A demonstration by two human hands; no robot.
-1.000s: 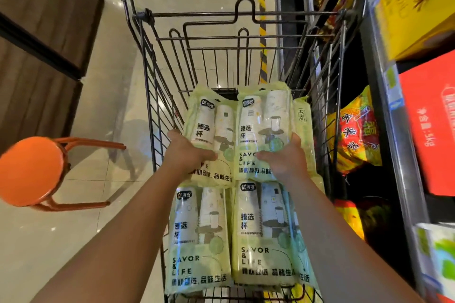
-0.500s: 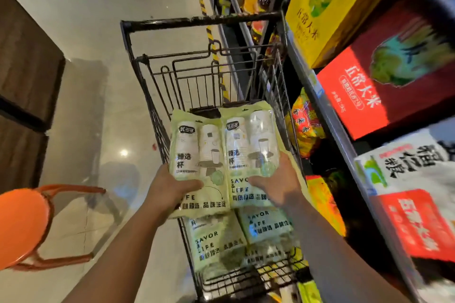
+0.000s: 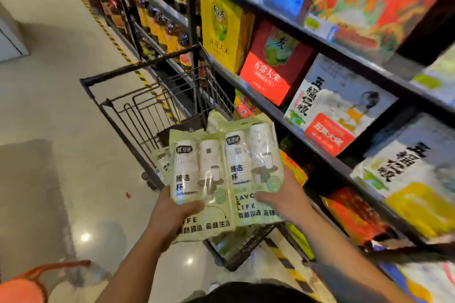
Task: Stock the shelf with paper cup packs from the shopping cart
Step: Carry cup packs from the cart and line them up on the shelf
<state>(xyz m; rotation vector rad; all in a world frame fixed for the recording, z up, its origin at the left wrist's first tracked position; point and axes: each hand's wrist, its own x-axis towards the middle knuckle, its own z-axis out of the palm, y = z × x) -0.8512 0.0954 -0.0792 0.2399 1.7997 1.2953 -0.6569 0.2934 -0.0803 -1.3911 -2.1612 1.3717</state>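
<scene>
The left forearm (image 3: 138, 261) and the right forearm (image 3: 339, 253) are stretched forward from the lower edge of the view, bare, and angled inward toward the wrists. The left hand (image 3: 172, 214) is curled round the lower part of the left cup pack (image 3: 194, 179), with the thumb laid across its front and the fingers hidden behind it. The right hand (image 3: 283, 200) is curled likewise round the right cup pack (image 3: 253, 167), thumb pointed inward over the front. The hands are set apart, the right slightly higher.
</scene>
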